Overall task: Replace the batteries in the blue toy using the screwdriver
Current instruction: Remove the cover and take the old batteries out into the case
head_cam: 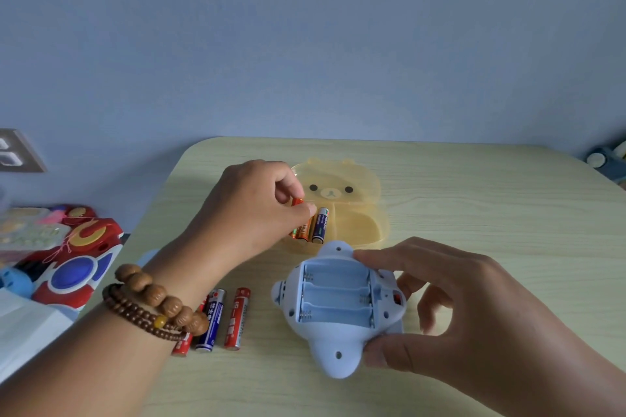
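The blue toy [338, 345] lies upside down on the table, its battery compartment [337, 294] open with three bare slots. My right hand [450, 308] grips the toy's right side, thumb at its lower edge and fingers at its upper edge. My left hand [257, 203] reaches into a yellow bear-shaped box [359, 223] and pinches the top of an orange battery [299, 218]. A dark blue battery [320, 225] lies beside it in the box. Three batteries [216, 318], red and blue, lie on the table left of the toy. No screwdriver or compartment cover is visible.
The box's bear-face lid [338, 186] stands open behind it. A red, white and blue toy [78, 264] and other colourful items sit off the table's left edge. A wall socket [17, 152] is at far left. Beaded bracelets [152, 305] circle my left wrist.
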Available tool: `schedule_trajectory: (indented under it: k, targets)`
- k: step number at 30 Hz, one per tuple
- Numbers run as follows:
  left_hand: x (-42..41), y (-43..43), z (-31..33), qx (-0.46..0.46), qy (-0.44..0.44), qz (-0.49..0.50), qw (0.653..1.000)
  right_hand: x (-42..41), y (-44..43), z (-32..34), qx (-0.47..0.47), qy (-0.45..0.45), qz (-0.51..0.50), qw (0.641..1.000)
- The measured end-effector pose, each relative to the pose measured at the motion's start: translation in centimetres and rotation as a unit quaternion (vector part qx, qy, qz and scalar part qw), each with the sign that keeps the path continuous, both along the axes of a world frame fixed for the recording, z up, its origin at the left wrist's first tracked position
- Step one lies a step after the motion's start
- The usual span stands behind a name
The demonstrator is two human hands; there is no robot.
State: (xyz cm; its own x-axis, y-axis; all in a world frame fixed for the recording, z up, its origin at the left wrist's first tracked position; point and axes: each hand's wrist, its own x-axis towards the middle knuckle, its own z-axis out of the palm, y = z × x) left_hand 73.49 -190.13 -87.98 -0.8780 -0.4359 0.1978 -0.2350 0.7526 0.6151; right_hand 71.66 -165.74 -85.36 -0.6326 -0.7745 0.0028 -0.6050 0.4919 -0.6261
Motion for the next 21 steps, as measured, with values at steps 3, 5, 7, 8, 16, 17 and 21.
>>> schedule_trajectory:
  k: [3, 5, 7, 8, 16, 17, 21]
  targets:
    - [0.1, -0.1, 0.1, 0.005, -0.004, -0.004, 1.0, 0.2, -0.1, 0.1, 0.005, -0.003, -0.004, 1.0]
    - [0.2, -0.1, 0.0, 0.014, -0.005, -0.008, 1.0, 0.2, -0.1, 0.2, 0.006, -0.006, -0.002, 1.0]
    - [0.3, -0.1, 0.2, 0.02, -0.011, -0.018, 1.0, 0.3, -0.1, 0.3, 0.006, -0.007, -0.002, 1.0]
    - [0.6, -0.3, 0.6, 0.023, -0.006, -0.022, 0.999, 0.3, -0.1, 0.2, 0.006, -0.006, -0.004, 1.0]
    - [11.8, -3.9, 4.1, -0.084, -0.064, -0.072, 0.992, 0.3, 0.1, 0.1, -0.007, -0.022, -0.016, 1.0]
    - [12.5, -3.9, 3.6, -0.117, -0.095, -0.082, 0.985, 0.3, 0.1, 0.1, -0.009, -0.021, -0.015, 1.0]
    - [12.7, -3.9, 2.5, -0.147, -0.158, -0.163, 0.963, 0.4, -0.1, 0.0, -0.011, -0.007, -0.018, 1.0]
